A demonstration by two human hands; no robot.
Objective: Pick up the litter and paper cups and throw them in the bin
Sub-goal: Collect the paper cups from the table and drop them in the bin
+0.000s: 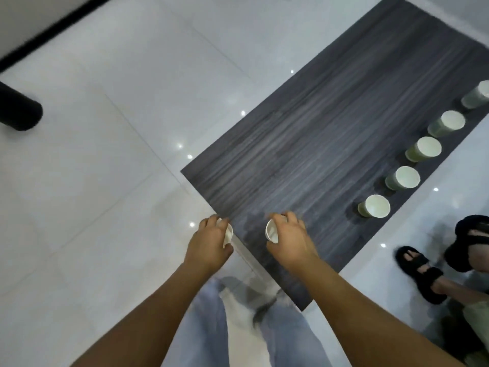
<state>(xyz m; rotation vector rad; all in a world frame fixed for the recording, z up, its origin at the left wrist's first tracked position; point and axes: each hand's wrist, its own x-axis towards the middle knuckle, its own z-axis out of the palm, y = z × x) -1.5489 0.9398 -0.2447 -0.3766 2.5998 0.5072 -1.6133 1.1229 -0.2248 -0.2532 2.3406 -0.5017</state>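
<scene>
**A cup in each hand, five more lined up on the mat**

A glossy white tiled floor (100, 181) fills most of the head view, dotted with small reflections of ceiling lights. A dark grey striped mat (330, 154) lies across it, running from about 6 o'clock up toward 1 o'clock. At 9 o'clock a black cylinder-shaped object (18, 109) juts in from the edge, and a dark strip (53, 27) crosses the corner at 10 o'clock. At 4 o'clock stands a second person, whose feet wear black fluffy sandals (420, 271), just off the mat's edge. The wearer's own light jeans (285, 337) show at 6 o'clock, blurred.

Five paper cups stand upright in a row along the mat's right border, apart from each other, climbing from 3 o'clock toward 2 o'clock: the nearest cup (374, 206), the second cup (403, 178), the third cup (424, 149), the fourth cup (447, 123) and the farthest cup (476, 94), cut by the frame edge. Nothing lies between the row and the hands.

The left hand (209, 242) has its fingers curled round a white cup (228, 235), held over the mat's near corner. The right hand (291, 239) grips another white cup (272, 231) tilted on its side, mouth facing 9 o'clock. The hands are apart, side by side, with the nearest standing cup at 2 o'clock from the right hand.
</scene>
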